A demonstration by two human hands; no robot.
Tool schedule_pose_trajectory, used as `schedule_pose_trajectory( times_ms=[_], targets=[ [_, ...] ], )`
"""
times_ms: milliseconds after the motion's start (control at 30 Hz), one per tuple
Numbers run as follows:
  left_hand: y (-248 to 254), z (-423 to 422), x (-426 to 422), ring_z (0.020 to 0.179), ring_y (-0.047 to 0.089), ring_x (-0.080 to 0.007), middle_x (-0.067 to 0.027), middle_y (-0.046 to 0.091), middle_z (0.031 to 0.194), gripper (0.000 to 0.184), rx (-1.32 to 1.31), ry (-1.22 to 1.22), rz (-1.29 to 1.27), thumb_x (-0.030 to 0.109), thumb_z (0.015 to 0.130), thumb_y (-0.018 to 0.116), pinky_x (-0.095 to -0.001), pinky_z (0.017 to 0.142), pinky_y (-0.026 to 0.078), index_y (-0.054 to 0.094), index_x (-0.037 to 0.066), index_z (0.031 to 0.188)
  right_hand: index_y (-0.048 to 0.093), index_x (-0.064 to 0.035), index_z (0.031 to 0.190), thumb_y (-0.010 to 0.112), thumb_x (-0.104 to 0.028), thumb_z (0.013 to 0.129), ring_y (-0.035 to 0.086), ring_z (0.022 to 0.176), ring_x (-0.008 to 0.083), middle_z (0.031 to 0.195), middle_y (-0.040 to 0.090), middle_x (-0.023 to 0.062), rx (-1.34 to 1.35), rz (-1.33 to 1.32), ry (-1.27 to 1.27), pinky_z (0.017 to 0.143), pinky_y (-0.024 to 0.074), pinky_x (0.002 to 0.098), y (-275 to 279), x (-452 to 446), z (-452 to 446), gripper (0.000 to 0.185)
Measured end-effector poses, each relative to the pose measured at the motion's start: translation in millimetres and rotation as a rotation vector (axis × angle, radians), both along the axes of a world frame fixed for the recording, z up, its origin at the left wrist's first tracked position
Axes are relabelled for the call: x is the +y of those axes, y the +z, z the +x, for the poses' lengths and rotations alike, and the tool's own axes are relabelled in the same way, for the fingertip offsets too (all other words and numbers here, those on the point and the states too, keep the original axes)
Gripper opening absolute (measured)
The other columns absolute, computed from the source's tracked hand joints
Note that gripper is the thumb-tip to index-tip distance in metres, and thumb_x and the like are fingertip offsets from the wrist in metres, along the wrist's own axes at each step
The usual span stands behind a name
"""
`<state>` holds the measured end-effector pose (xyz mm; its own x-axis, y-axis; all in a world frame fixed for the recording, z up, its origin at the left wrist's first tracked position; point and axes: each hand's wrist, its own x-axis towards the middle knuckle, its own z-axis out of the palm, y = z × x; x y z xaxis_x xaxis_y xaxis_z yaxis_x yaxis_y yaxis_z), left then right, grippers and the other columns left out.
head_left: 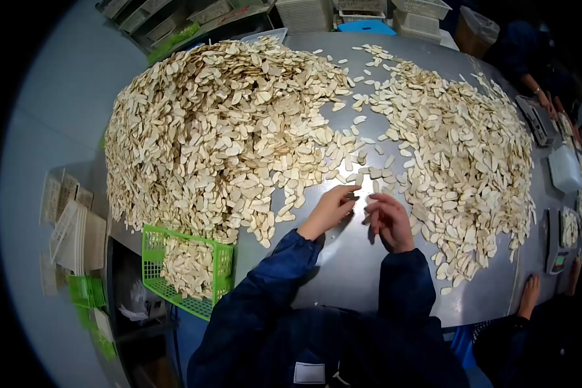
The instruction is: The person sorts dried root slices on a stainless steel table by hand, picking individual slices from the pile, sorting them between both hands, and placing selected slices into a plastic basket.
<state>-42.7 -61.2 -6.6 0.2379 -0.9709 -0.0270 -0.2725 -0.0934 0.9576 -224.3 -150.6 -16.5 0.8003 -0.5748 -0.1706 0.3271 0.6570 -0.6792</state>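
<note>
My left hand [333, 208] is over the bare metal in the middle of the table, fingers loosely stretched to the right, with nothing visible in them. Facing it, my right hand [390, 221] has its fingers half bent and apart, and I see nothing in it either. Just beyond my fingertips lie a few loose pale oval dried slices [375, 172]. A large heap of the same slices [194, 136] rises on the left. To the right spreads a lower, wide pile of slices [465, 155], whose near edge comes close to my right hand.
A green plastic basket [224, 271] holding slices stands at the table's [343, 278] left front edge. On the right are scales [555, 242], a white container [565, 169] and other people's hands [530, 294]. Stacked trays [304, 16] and a blue lid-like piece [366, 27] are at the back.
</note>
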Motion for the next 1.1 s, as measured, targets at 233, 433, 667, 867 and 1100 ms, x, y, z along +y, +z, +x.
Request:
schedule_pose_trajectory(
  times_ms=[233,433,667,867,1100],
  targets=[
    [-11.7,72.4,32.3,0.068,0.059,-0.013,-0.0084,0.066,0.084,0.023,-0.37,0.437,0.012,0.01,0.087,0.058,-0.0257,0.062,0.047,0.066,0.001,0.106,0.02,0.0015,0.143,0.057,-0.018,0.092,0.058,0.107,0.0276,0.135,0.041,0.0217,0.185,0.073,0.39,0.065,0.0588,0.0352,5.1,10.2,1.4,0.066],
    [11.3,78.8,11.8,0.085,0.057,-0.0322,-0.0149,0.061,0.086,0.019,-0.735,0.414,-0.066,0.012,0.083,0.06,-0.0404,0.077,0.046,0.067,0.002,0.097,0.042,0.0034,0.131,0.055,-0.012,0.091,0.061,0.102,0.0232,0.124,0.053,0.0179,-0.014,0.047,-0.27,0.077,0.0536,0.0321,-8.1,-12.3,2.3,0.045],
    [-2.1,9.8,-3.5,0.111,0.049,-0.0392,-0.0244,0.047,0.126,0.045,-0.77,-0.032,-0.098,0.013,0.073,0.067,-0.0426,0.093,0.043,0.057,0.004,0.116,0.049,0.0015,0.124,0.054,-0.014,0.093,0.065,0.089,0.0198,0.112,0.062,0.0144,-0.021,-0.023,-0.045,0.066,0.0554,0.0289,-7.5,-1.6,7.9,0.035],
    [4.7,45.4,-5.2,0.121,0.039,-0.0439,-0.0275,0.037,0.135,0.056,-0.981,0.36,-0.084,0.018,0.077,0.067,-0.0471,0.099,0.035,0.048,0.005,0.128,0.042,0.0007,0.133,0.053,-0.014,0.093,0.064,0.098,0.024,0.122,0.056,0.0165,0.007,0.082,0.263,0.068,0.0591,0.0322,5.8,8.8,9.2,0.044],
    [31.7,17.5,28.4,0.123,0.04,-0.0414,-0.0259,0.036,0.139,0.052,-0.76,-0.115,-0.018,0.019,0.081,0.064,-0.0424,0.104,0.033,0.049,0.009,0.13,0.034,-0.0012,0.139,0.053,-0.014,0.092,0.051,0.117,0.0238,0.142,0.037,0.0134,0.072,-0.077,-0.232,0.082,0.0515,0.0337,-5.3,-2.2,12.3,0.052]
  ],
)
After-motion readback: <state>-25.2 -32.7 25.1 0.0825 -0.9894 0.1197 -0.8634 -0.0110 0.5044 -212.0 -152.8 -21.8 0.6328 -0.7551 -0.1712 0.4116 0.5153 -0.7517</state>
